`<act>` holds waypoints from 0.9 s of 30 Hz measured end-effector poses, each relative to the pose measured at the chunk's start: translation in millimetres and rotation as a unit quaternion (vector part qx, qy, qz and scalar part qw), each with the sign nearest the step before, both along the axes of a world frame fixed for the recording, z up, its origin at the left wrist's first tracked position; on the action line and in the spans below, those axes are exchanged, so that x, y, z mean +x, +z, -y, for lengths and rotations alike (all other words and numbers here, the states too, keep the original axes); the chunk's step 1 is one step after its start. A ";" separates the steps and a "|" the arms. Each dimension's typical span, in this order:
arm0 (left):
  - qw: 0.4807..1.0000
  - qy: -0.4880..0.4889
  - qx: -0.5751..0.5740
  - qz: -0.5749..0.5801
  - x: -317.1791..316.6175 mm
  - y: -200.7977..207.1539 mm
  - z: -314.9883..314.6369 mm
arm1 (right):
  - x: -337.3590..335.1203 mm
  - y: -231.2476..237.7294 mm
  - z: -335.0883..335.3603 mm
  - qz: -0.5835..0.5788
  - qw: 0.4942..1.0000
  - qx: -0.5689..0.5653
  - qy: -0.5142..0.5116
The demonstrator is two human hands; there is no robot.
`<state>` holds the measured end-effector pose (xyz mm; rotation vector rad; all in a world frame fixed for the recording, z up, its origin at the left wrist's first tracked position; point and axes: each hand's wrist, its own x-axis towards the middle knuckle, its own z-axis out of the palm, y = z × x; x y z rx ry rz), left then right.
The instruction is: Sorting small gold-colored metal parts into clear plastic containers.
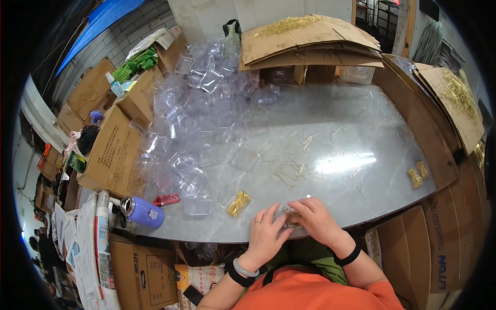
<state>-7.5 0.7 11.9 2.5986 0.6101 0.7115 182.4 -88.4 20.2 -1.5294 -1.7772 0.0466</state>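
Note:
At the table's near edge my hands come together around a small clear plastic box of gold wire pins (293,221). My right hand (319,222) grips it from the right with bent fingers and covers much of it. My left hand (266,231) closes on its left side, thumb and fingertips against it. The box's lid is hidden by my fingers. Just left of my hands a clear box packed with gold pins (238,203) lies on the table. Loose gold pins (288,173) are scattered beyond my hands.
Clear plastic boxes (194,116) are heaped over the table's left side. A purple bottle (144,212) and a red-handled tool (166,199) are at the near left. Two gold pin bundles (415,177) lie at the right edge. Cardboard (310,44) holds more gold pins at the back.

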 end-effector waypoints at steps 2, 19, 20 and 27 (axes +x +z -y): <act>1.000 0.007 0.006 0.012 -0.9 -2.4 1.0 | -1.2 2.7 -0.9 0.002 1.000 -0.003 0.007; 0.994 -0.071 -0.074 0.036 33.9 -1.8 -8.7 | 29.7 8.3 45.2 -0.118 0.985 -0.085 -0.093; 0.994 -0.071 -0.074 0.033 34.1 -0.6 -7.7 | 28.4 7.2 42.9 -0.143 0.982 -0.078 -0.096; 0.994 -0.074 -0.072 0.032 31.5 -0.3 -8.2 | 32.6 6.5 31.8 -0.248 0.960 -0.074 -0.109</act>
